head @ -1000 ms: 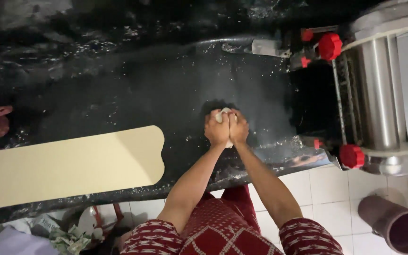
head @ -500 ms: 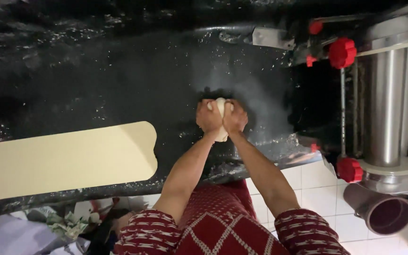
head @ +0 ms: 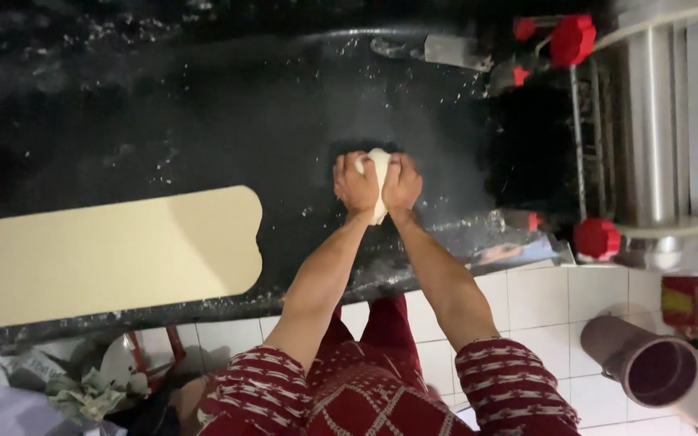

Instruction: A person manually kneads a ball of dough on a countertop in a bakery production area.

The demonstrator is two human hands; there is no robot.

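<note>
A pale lump of dough (head: 379,171) lies on the black, flour-dusted worktop (head: 203,121), squeezed between both my hands. My left hand (head: 355,184) presses on its left side and my right hand (head: 401,182) on its right side, fingers curled over it. Only a strip of dough shows between the hands. A long flat sheet of cream dough (head: 107,254) lies on the worktop to the left, its rounded end about a hand's width from my left forearm.
A metal dough roller machine (head: 656,137) with red knobs (head: 573,36) stands at the right. A metal scraper (head: 446,50) lies at the back. White floor tiles, a grey pipe (head: 660,371) and crumpled paper (head: 82,391) lie below the worktop edge.
My hands with the dough lump have stayed together at the same spot, working it. Another person's hand at the far left edge has gone from view.
</note>
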